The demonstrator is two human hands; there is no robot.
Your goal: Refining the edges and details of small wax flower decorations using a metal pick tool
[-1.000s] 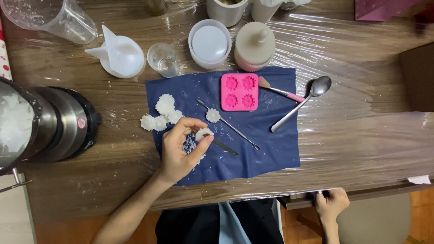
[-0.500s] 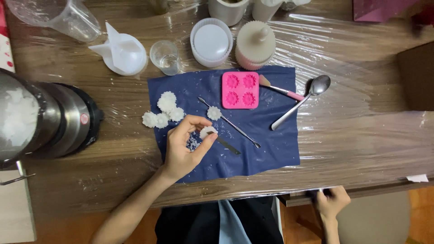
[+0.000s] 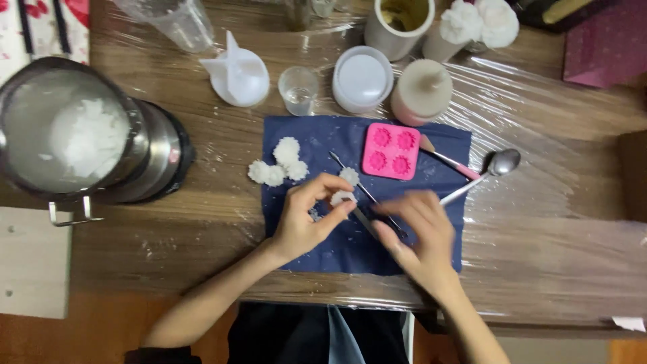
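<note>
- Head view: the left hand pinches a small white flower-shaped piece between thumb and fingertips, over the dark blue cloth on the tabletop.
- The right hand is blurred, fingers curled on a thin metal tool lying on the cloth; whether it grips it, I cannot tell.
- More white flower pieces lie left of a pink mould; a spoon rests to the right.
</note>
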